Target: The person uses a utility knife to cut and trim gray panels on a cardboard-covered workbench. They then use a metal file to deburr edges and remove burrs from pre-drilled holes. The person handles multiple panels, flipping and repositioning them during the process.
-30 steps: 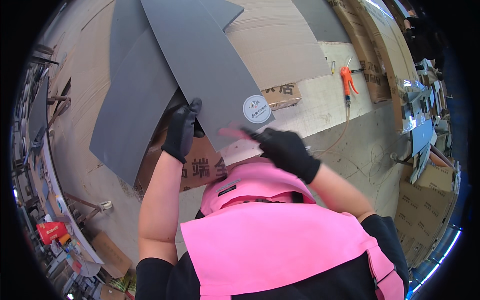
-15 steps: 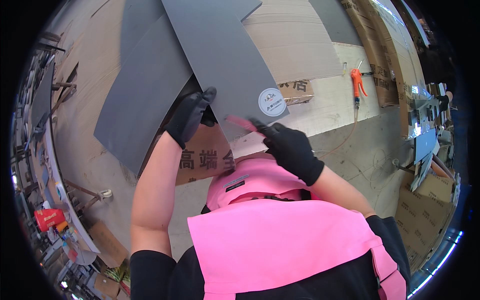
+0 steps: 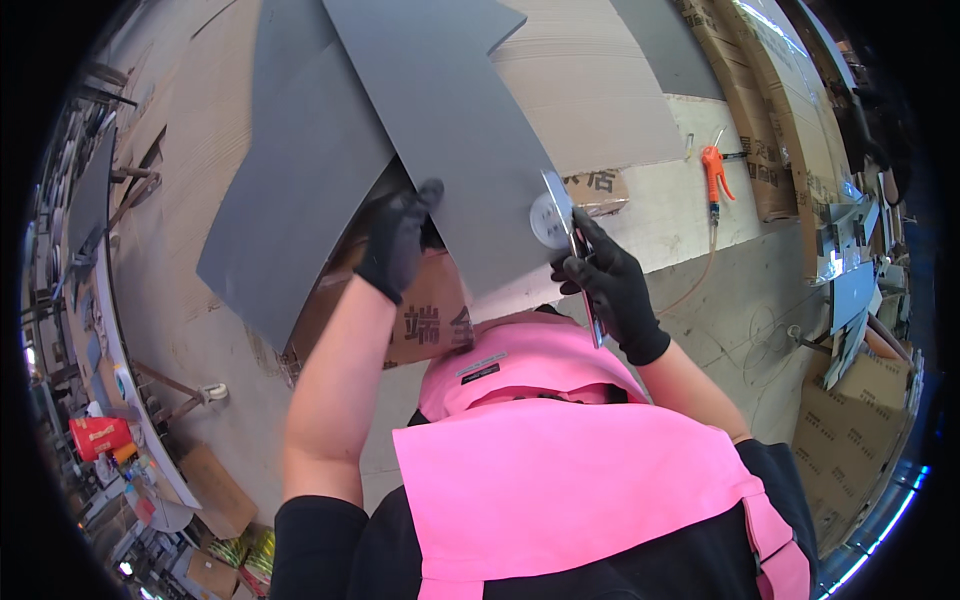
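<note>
My left hand (image 3: pixel 395 238), in a black glove, grips the near left edge of a long grey panel (image 3: pixel 430 90), which has a notched far end. Its thumb lies on top of the edge; its other fingers are partly hidden. In my right hand (image 3: pixel 612 290), also black-gloved, is a long, thin, shiny flat metal tool (image 3: pixel 562 205). I see it nearly edge-on, its exact kind unclear, over the panel's right corner. Behind it, a round white sticker (image 3: pixel 546 222) is partly hidden. A second grey panel (image 3: pixel 300 180) lies under the first, to the left.
Cardboard sheets (image 3: pixel 585 80) lie beneath the panels, with a brown carton (image 3: pixel 425 310) under the near edge. An orange air blow gun (image 3: pixel 713 175) with a hose rests to the right. Long wrapped cartons (image 3: pixel 780 120) stand beyond. A cluttered bench (image 3: pixel 150 440) is at left.
My right hand has moved right and down, turning the metal tool from lying across the panel corner to upright, edge-on. My left hand has shifted slightly right, still on the panel edge.
</note>
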The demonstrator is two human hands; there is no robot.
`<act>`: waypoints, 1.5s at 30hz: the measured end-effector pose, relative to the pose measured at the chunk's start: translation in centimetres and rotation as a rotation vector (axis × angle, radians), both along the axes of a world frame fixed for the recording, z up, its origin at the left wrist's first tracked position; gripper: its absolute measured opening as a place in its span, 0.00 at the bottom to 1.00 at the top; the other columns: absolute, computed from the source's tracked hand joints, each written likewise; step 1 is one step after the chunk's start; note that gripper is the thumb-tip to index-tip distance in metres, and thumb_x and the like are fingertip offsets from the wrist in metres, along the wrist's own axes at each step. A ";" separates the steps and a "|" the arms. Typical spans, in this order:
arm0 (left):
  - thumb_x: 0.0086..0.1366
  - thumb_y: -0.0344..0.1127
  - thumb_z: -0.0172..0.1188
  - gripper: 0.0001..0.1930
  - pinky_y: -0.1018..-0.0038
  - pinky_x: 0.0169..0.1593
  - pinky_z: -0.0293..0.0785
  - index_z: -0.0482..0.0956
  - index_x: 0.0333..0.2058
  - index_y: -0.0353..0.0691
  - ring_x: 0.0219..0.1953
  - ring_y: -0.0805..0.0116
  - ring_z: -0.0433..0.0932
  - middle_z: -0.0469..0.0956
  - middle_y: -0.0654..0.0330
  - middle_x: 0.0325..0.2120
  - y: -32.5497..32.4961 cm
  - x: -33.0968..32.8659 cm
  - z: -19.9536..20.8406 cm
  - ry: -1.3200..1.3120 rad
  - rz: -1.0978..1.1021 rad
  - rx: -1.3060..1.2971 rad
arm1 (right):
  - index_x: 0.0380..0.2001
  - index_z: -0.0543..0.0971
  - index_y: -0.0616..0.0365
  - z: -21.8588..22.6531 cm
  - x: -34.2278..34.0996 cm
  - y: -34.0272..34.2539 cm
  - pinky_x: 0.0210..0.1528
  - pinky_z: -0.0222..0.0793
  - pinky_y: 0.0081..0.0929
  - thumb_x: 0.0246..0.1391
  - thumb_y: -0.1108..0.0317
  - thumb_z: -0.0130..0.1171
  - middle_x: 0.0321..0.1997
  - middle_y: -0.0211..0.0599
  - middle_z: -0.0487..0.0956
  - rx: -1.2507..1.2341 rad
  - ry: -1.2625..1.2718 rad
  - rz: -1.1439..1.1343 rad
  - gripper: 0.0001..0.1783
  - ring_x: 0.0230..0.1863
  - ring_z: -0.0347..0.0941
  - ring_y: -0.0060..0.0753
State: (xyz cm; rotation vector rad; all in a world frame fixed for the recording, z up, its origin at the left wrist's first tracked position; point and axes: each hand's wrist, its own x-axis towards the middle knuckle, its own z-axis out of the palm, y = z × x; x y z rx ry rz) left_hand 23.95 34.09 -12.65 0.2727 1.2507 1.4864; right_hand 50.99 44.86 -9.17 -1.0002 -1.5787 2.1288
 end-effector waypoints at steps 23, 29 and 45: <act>0.66 0.35 0.59 0.09 0.72 0.41 0.79 0.75 0.44 0.45 0.39 0.69 0.79 0.78 0.65 0.37 12.8 10.0 -1.3 -0.375 0.090 0.082 | 0.49 0.77 0.52 -0.1 3.6 8.2 0.37 0.73 0.39 0.51 0.68 0.60 0.34 0.45 0.79 1.002 -0.587 -0.071 0.20 0.35 0.77 0.49; 0.70 0.43 0.53 0.14 0.72 0.41 0.78 0.75 0.46 0.39 0.40 0.67 0.80 0.80 0.58 0.40 11.9 7.8 1.5 -0.442 -0.160 -0.044 | 0.54 0.74 0.48 -0.4 4.1 7.8 0.35 0.72 0.41 0.51 0.69 0.59 0.32 0.44 0.78 0.929 -0.626 -0.099 0.25 0.34 0.76 0.49; 0.65 0.46 0.55 0.24 0.63 0.58 0.67 0.72 0.57 0.43 0.54 0.57 0.72 0.74 0.52 0.53 6.3 -25.9 2.0 1.795 -0.069 -0.240 | 0.57 0.72 0.51 -0.8 -1.5 5.3 0.35 0.73 0.41 0.51 0.71 0.58 0.36 0.46 0.79 0.967 -0.515 0.001 0.27 0.34 0.76 0.52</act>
